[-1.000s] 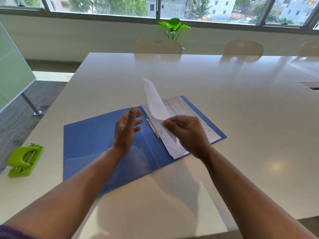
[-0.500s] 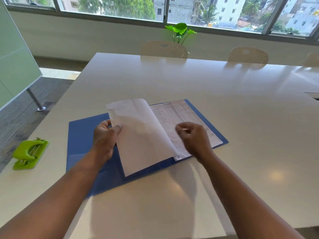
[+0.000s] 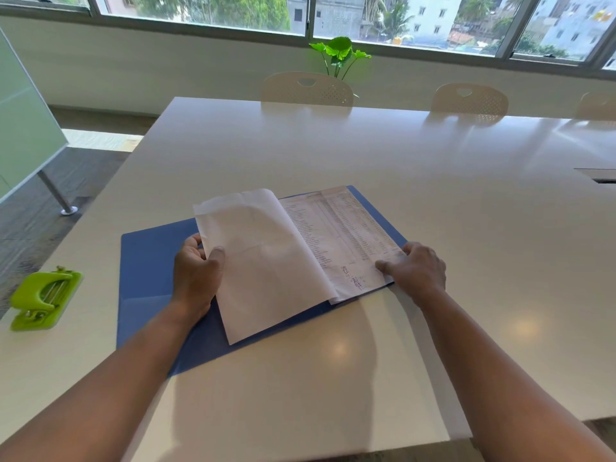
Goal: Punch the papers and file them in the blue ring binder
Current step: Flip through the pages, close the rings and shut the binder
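- Right hand (image 3: 415, 271) has shifted rightward since 0.5 s ago; fingers now flat on printed page (image 3: 340, 235).
- Left hand (image 3: 196, 271) pinches turned sheet (image 3: 266, 261) over blue ring binder (image 3: 150, 261).

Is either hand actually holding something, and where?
The left hand grips the turned sheet at its left edge. The right hand only rests on the printed page.

1. You cannot see the binder rings: the turned white sheet (image 3: 266, 261) covers them.
2. You cannot read the printed page (image 3: 340, 228); its text is too small.
3. The left hand (image 3: 196, 275) has fingers hidden beneath the sheet.
4. The right-edge chair (image 3: 598, 106) is cut off.
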### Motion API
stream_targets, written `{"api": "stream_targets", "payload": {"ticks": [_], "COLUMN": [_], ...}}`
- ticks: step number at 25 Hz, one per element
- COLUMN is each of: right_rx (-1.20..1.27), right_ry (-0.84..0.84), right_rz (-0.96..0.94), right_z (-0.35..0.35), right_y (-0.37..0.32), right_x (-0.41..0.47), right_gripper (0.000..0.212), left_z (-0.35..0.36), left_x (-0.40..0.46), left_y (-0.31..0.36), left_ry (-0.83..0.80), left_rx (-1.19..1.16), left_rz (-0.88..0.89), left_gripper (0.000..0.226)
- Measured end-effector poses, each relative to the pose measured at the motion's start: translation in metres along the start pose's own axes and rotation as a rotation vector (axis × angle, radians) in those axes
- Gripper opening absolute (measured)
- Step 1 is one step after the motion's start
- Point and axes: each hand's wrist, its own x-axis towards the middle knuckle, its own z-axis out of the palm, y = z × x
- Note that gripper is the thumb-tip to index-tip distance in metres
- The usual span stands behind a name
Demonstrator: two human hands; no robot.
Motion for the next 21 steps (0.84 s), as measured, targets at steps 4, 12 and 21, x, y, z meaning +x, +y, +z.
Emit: {"api": "stream_targets", "payload": {"ticks": [4,12,21], "right_rx": [0.242,0.718,0.731], "right_ry": [0.055,0.114,-0.452], "right_rz": [0.034,-0.101,-0.619], "right_z": [-0.003,-0.023,-0.023], "right_y": [0.000,-0.032,-0.116], "right_x": [0.001,-0.019,-0.097], "right_gripper": [0.057,0.014,0.017], "left_z": [-0.001,0.000,-0.009], "left_x": [0.000,-0.010,-0.010], "left_y": [-0.001,0.004,0.005], "left_ry": [-0.009,-0.001,-0.129], "left_rx": [0.043,0.050,-0.049], "left_rz": [0.026,0.073,0.084], "left_gripper": [0.028,0.058,0.015]}}
